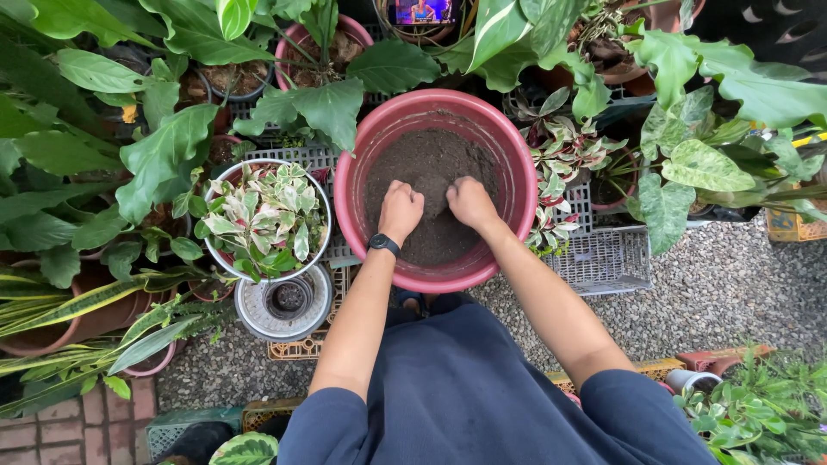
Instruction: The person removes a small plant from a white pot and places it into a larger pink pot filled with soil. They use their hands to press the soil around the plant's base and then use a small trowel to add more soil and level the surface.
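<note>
Dark soil [428, 176] is filling a wide red plastic basin [362, 164] that is sitting just ahead of the person, at the centre of the head view, on grey plastic crates [607, 258]. Both hands are pressing into the soil side by side: the left hand [401, 209], a black watch [384, 244] circling its wrist, and the right hand [471, 201], each with fingers curled down into the dirt, though whether they are gripping a clump is hard to tell from above. Left of the basin, a white pot [226, 260] is holding a plant with pink, cream and green leaves, and an empty white pot [287, 303] is standing just below it. A similar variegated plant [564, 155] is growing to the right of the basin. Large green foliage is crowding the upper frame, where a small lit screen [422, 11] is showing at the top edge. Grey gravel [732, 293] is covering the ground on the right, and red brick paving [60, 426] is showing at the lower left. The person's dark blue clothing [465, 387] is filling the bottom.
</note>
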